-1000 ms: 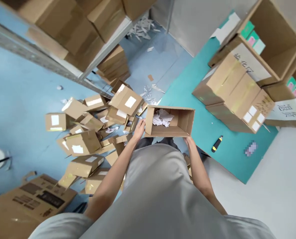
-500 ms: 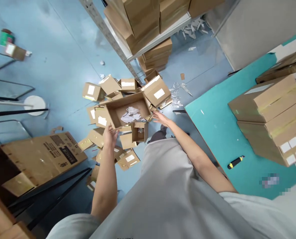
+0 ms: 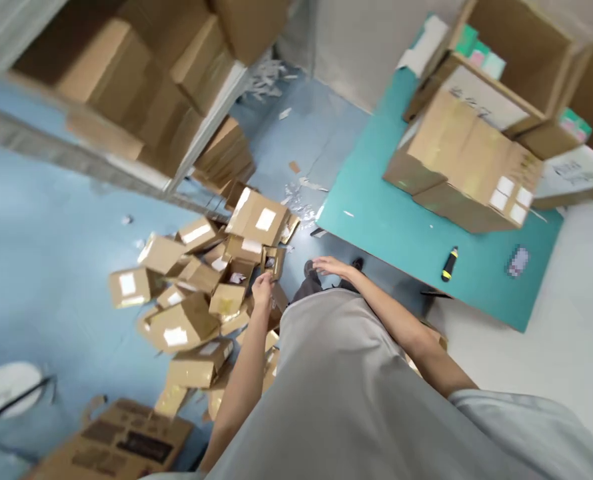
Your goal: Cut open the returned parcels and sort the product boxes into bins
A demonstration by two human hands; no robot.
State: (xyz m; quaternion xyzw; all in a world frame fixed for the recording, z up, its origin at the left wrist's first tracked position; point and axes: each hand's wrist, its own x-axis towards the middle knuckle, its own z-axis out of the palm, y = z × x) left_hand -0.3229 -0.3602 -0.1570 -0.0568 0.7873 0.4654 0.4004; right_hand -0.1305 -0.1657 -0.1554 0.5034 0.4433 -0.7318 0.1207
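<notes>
My left hand point(image 3: 262, 292) hovers over a heap of cardboard boxes, its fingers loosely bent and no carton in its grasp. Near its fingertips is a small open box point(image 3: 279, 257); whether they touch cannot be made out. Another open carton point(image 3: 241, 269), with crumpled white paper inside, sits in the heap beside it. A larger closed box point(image 3: 257, 217) with a white label rests at the heap's far side. My right hand point(image 3: 329, 266) is open and empty, fingers stretched out above my shoes, between the heap and the teal table point(image 3: 361, 200).
On the table are taped cartons point(image 3: 469, 167), a black and yellow utility knife point(image 3: 449, 264) and open boxes point(image 3: 519, 40) holding green packs. A metal shelf point(image 3: 206, 127) with cartons stands at upper left. A large printed box point(image 3: 126, 440) lies lower left. Scraps litter the floor.
Both hands have let go of the open carton they held over the heap, and they now hang apart. The view has swung right, bringing more of the table into sight.
</notes>
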